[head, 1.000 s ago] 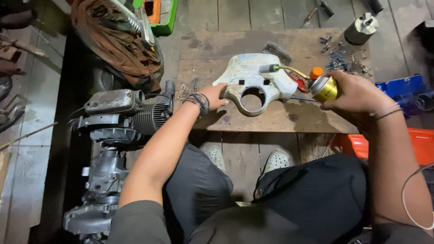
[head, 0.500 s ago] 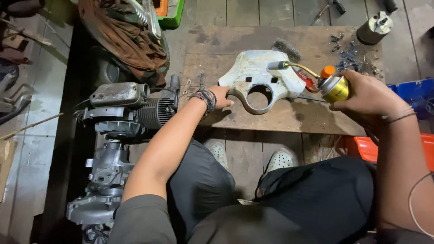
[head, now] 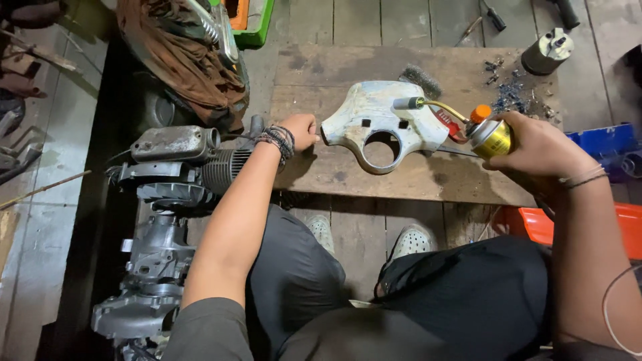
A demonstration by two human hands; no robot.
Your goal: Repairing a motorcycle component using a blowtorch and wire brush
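Note:
A pale, worn metal cover (head: 374,117) with a round hole lies on a wooden board (head: 334,174). My left hand (head: 299,130) grips the cover's left edge. A yellow gas canister with an orange knob (head: 490,136) is in my right hand (head: 535,150), to the right of the cover. Its curved brass tube ends in a grey torch nozzle (head: 406,103) that sits over the cover's upper middle. No flame is visible.
A grey engine block (head: 167,180) stands on the floor at left. A brown rag (head: 180,60) drapes over parts at the back left. Loose screws (head: 511,93), a metal cylinder (head: 545,53) and a wire brush (head: 421,79) lie at the board's far side. An orange bin (head: 535,224) sits at right.
The view has shifted slightly; the cover, torch and both hands keep almost the same pose, with the nozzle still over the cover.

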